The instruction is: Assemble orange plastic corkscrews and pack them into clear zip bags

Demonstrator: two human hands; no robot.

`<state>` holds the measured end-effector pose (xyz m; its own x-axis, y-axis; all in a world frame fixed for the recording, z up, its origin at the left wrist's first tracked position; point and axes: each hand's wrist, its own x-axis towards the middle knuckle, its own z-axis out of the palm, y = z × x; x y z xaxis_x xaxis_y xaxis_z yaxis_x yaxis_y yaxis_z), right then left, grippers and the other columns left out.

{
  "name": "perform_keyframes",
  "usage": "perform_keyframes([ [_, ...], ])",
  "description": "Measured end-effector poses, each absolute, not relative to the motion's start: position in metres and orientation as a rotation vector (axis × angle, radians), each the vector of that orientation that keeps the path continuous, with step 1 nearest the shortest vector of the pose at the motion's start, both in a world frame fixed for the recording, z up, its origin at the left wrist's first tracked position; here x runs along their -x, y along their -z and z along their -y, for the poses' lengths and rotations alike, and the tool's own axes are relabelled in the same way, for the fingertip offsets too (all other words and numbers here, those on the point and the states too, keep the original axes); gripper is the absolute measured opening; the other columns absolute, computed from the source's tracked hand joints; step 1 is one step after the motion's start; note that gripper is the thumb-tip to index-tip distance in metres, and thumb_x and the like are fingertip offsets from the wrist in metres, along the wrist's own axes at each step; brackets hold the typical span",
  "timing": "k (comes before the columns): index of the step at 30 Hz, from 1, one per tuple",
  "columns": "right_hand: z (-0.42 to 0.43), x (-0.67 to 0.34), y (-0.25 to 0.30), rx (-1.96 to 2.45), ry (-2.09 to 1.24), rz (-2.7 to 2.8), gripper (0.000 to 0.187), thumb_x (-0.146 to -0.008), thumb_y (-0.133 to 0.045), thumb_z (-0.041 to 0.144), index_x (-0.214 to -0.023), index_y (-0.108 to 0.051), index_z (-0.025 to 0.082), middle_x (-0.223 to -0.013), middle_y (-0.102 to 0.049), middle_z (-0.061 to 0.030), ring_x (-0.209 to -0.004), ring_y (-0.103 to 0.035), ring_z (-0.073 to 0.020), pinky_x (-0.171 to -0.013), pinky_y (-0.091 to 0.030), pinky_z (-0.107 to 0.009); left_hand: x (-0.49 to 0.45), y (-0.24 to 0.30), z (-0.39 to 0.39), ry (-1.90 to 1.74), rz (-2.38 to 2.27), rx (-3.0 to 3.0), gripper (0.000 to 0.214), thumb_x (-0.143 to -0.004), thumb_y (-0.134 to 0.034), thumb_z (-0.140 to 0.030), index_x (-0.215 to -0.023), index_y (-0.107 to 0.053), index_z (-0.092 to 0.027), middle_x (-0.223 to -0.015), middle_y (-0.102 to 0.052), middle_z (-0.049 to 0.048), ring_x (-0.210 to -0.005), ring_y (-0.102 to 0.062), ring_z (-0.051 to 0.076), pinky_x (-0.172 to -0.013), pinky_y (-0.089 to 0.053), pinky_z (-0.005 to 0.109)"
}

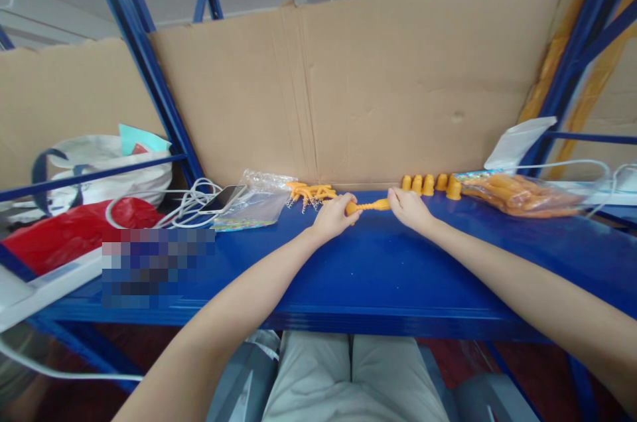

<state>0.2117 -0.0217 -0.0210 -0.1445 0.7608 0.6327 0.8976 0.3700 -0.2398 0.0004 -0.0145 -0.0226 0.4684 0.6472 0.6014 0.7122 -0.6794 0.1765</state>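
My left hand (332,216) and my right hand (409,208) each grip one end of a small orange ribbed plastic piece (371,206), held just above the blue shelf (378,269). Both hands are closed around it. A pile of similar orange pieces with metal chains (311,194) lies just left of my left hand. Several orange caps (428,184) stand in a row behind my right hand, against the cardboard wall (378,83).
A clear bag of orange parts (517,194) lies at the right. A phone (223,199) with white cables and a plastic bag (253,204) sit at the left, near a red bag (70,233). Blue rack posts (149,70) frame the shelf.
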Motion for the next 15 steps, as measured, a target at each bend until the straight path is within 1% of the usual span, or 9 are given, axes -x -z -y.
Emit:
perform_keyframes([
  [2,0.022,-0.208,0.018,1.483,0.147,1.920,0.040,-0.092,-0.026,0.029,-0.065,-0.054,0.019,-0.059,-0.060,-0.0086,-0.062,-0.059,-0.0211,-0.062,-0.040,-0.029,0.000,0.022,0.016,1.002,1.181,2.599,0.015,-0.083,-0.056,-0.028,-0.095,-0.056,-0.018,-0.087,-0.067,0.0034,-0.080,-0.061,0.018,-0.072,-0.045,0.028],
  [5,0.024,-0.205,0.012,1.548,-0.107,1.881,0.044,-0.092,-0.027,0.029,-0.054,-0.047,0.021,-0.049,-0.054,-0.0061,-0.057,-0.056,-0.0189,-0.059,-0.041,-0.028,0.001,0.021,0.015,1.016,1.172,2.590,0.015,-0.083,-0.056,-0.028,-0.095,-0.056,-0.019,-0.090,-0.067,0.0036,-0.082,-0.062,0.018,-0.072,-0.045,0.028],
  [7,0.026,-0.204,0.008,1.549,-0.244,1.865,0.048,-0.093,-0.028,0.035,-0.050,-0.044,0.021,-0.046,-0.051,-0.0052,-0.053,-0.055,-0.0179,-0.058,-0.040,-0.028,0.001,0.021,0.015,1.032,1.187,2.587,0.015,-0.082,-0.058,-0.028,-0.094,-0.057,-0.019,-0.089,-0.067,0.0033,-0.081,-0.062,0.018,-0.070,-0.045,0.027],
  [8,0.027,-0.205,0.007,1.527,-0.259,1.864,0.050,-0.093,-0.027,0.040,-0.050,-0.044,0.021,-0.046,-0.051,-0.0050,-0.053,-0.054,-0.0178,-0.058,-0.040,-0.028,0.000,0.020,0.014,1.044,1.198,2.587,0.015,-0.081,-0.059,-0.028,-0.093,-0.057,-0.019,-0.087,-0.067,0.0028,-0.079,-0.062,0.017,-0.069,-0.045,0.027],
  [9,0.028,-0.206,0.006,1.486,-0.230,1.872,0.051,-0.093,-0.027,0.044,-0.052,-0.045,0.021,-0.048,-0.051,-0.0050,-0.053,-0.054,-0.0180,-0.059,-0.040,-0.028,-0.001,0.020,0.013,1.058,1.213,2.591,0.016,-0.080,-0.060,-0.027,-0.093,-0.057,-0.018,-0.083,-0.067,0.0019,-0.077,-0.062,0.017,-0.068,-0.044,0.026],
  [11,0.029,-0.209,0.007,1.362,-0.073,1.903,0.050,-0.093,-0.026,0.050,-0.059,-0.048,0.020,-0.054,-0.055,-0.0054,-0.057,-0.055,-0.0189,-0.061,-0.041,-0.029,-0.002,0.019,0.013,1.097,1.242,2.618,0.015,-0.080,-0.060,-0.028,-0.091,-0.057,-0.018,-0.073,-0.065,-0.0007,-0.070,-0.061,0.015,-0.064,-0.043,0.024],
  [13,0.028,-0.211,0.009,1.265,0.109,1.915,0.048,-0.094,-0.024,0.049,-0.066,-0.051,0.020,-0.060,-0.058,-0.0060,-0.061,-0.057,-0.0199,-0.063,-0.041,-0.030,-0.004,0.019,0.013,1.146,1.258,2.664,0.015,-0.080,-0.060,-0.028,-0.090,-0.057,-0.018,-0.064,-0.063,-0.0033,-0.063,-0.059,0.013,-0.060,-0.042,0.022],
  [15,0.027,-0.211,0.011,1.271,0.207,1.900,0.047,-0.094,-0.021,0.044,-0.067,-0.051,0.020,-0.063,-0.060,-0.0076,-0.063,-0.058,-0.0210,-0.065,-0.042,-0.031,-0.005,0.019,0.013,1.192,1.255,2.692,0.015,-0.080,-0.060,-0.028,-0.089,-0.057,-0.018,-0.061,-0.061,-0.0045,-0.058,-0.057,0.012,-0.056,-0.040,0.021],
])
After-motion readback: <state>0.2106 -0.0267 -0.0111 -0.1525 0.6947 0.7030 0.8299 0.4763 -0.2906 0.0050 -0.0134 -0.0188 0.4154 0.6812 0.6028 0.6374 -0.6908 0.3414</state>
